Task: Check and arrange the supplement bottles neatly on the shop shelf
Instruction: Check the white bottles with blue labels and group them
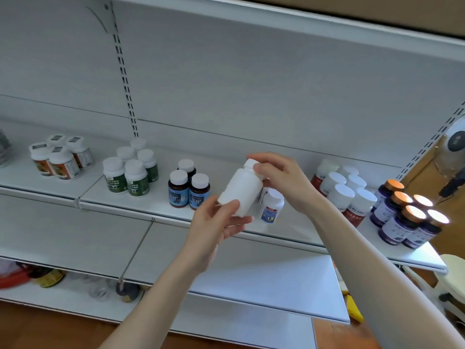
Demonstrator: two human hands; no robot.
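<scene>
The white bottle [241, 190] is held in the air in front of the shelf [141, 207], between both hands. Its long axis is tilted: the cap [251, 164] points up and to the right, the base down and to the left. The left hand [216, 222] cups the base end, its fingers [242, 221] curled under the body and the thumb laid across the near side. The right hand [284, 180] reaches in from the right, its fingers [261, 169] pinching round the cap.

Just below the right fingers a blue-labelled bottle [271, 207] stands upright on the shelf, close beside the held bottle. Left of the left fingers stand three brown bottles [188, 187], with a stretch of shelf surface showing between them and the hand. Right of the right fingers is a cluster of red-labelled bottles [344, 195], then purple bottles [407, 220] near the shelf's end. The shelf's front edge runs behind the left fingers, and a lower shelf [251, 273] lies under both wrists.
</scene>
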